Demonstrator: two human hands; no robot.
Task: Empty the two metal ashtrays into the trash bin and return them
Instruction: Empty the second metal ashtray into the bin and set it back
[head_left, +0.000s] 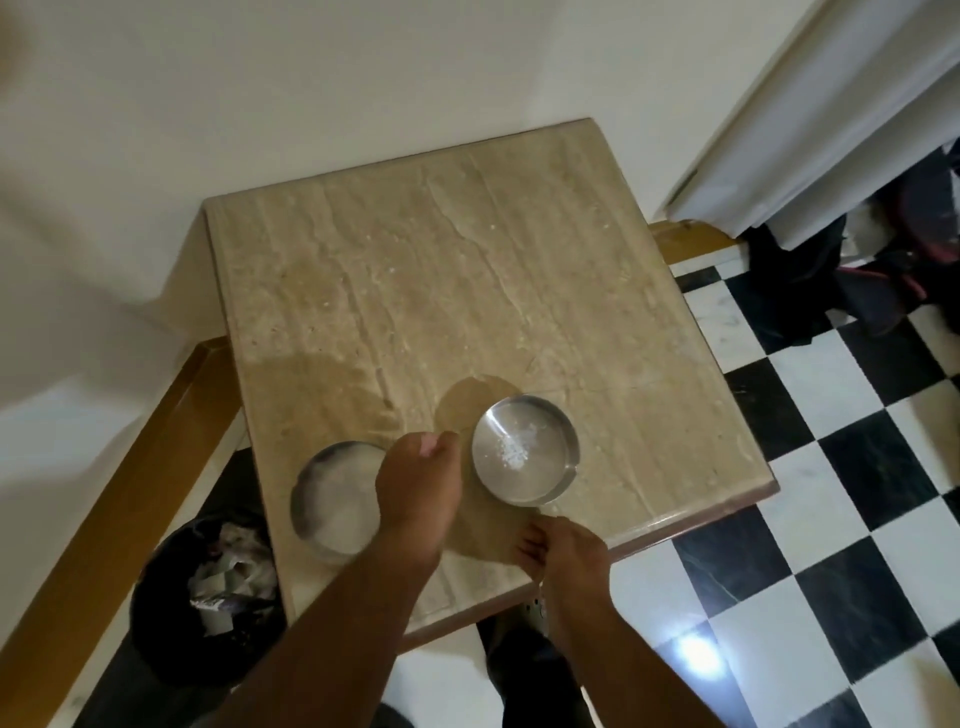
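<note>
Two round metal ashtrays sit near the front edge of a beige marble table (467, 291). The left ashtray (332, 501) is blurred, and its contents cannot be made out. My left hand (418, 488) is closed over its right rim. The right ashtray (524, 457) stands flat and holds a small heap of white crumbs. My right hand (566, 556) hovers at the table's front edge just below this ashtray, with its fingers loosely bent and nothing in them. A black trash bin (156, 623) with crumpled paper inside stands on the floor, below the table's left front corner.
A white wall with a wooden skirting (130, 467) runs along the left. The floor (831, 493) to the right is black and white checkered tile. A white curtain (810, 130) and dark bags (841, 280) lie at the far right.
</note>
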